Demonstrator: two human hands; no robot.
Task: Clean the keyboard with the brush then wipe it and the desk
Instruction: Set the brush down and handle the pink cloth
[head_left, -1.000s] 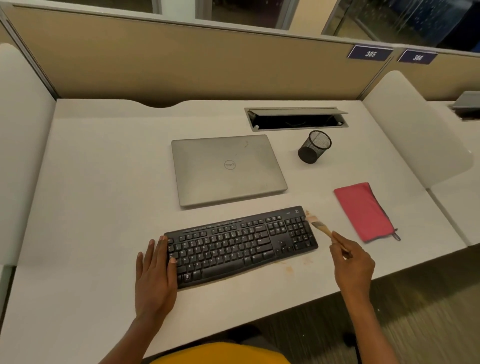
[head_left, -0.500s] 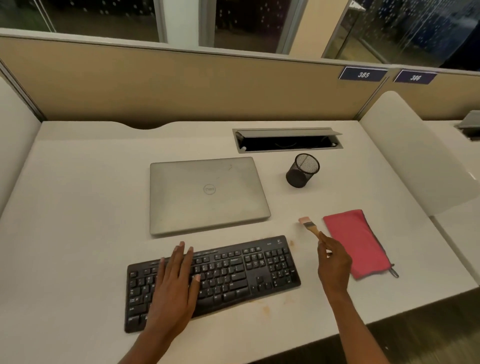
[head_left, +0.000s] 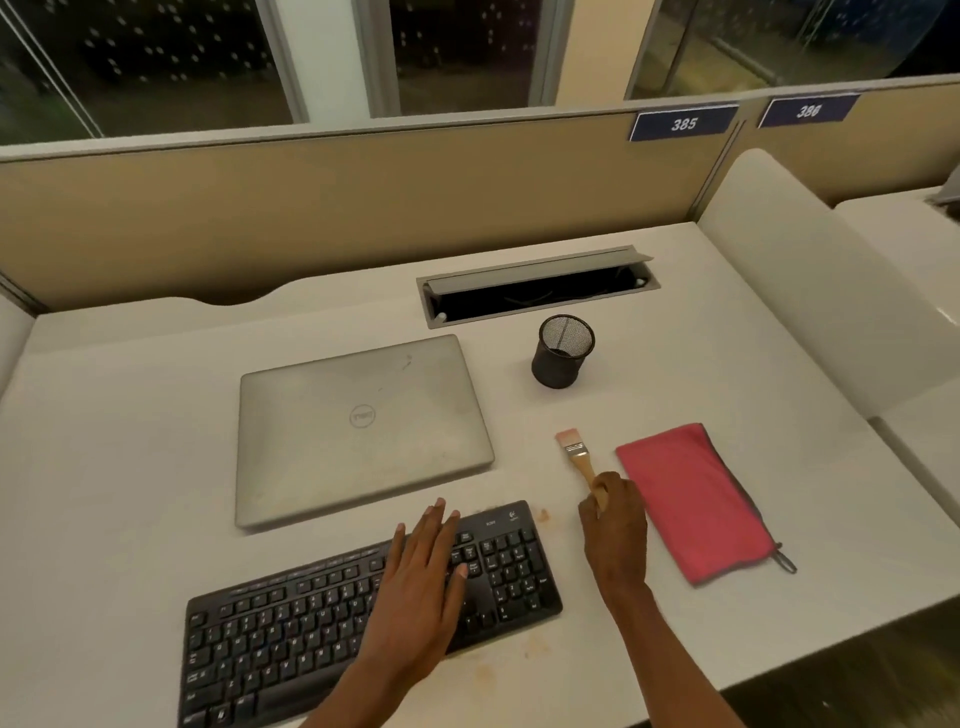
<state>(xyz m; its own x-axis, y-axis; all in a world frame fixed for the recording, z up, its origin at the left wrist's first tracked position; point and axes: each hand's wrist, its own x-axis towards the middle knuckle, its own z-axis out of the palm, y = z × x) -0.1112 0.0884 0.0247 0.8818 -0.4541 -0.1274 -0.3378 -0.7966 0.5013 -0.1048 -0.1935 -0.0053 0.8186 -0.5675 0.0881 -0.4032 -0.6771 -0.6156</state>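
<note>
A black keyboard (head_left: 291, 618) lies at the front of the white desk (head_left: 130, 441). My left hand (head_left: 421, 582) lies flat on its keys, fingers straight, over the right-of-centre part. My right hand (head_left: 613, 525) grips the wooden handle of a small paint brush (head_left: 574, 452), whose pale bristles point away from me, to the right of the keyboard. A red cloth (head_left: 691, 499) lies folded just right of that hand. Brownish dust specks (head_left: 535, 647) mark the desk near the keyboard's right end.
A closed silver laptop (head_left: 358, 426) lies behind the keyboard. A black mesh pen cup (head_left: 562, 352) stands behind the brush. An open cable tray (head_left: 535, 291) is set into the desk at the back. Beige partition walls (head_left: 363, 192) enclose the desk.
My left hand slid from the keyboard's left end to its right-of-centre keys. My right hand carried the brush off the keyboard's right edge, toward the red cloth. The camera tilted up.
</note>
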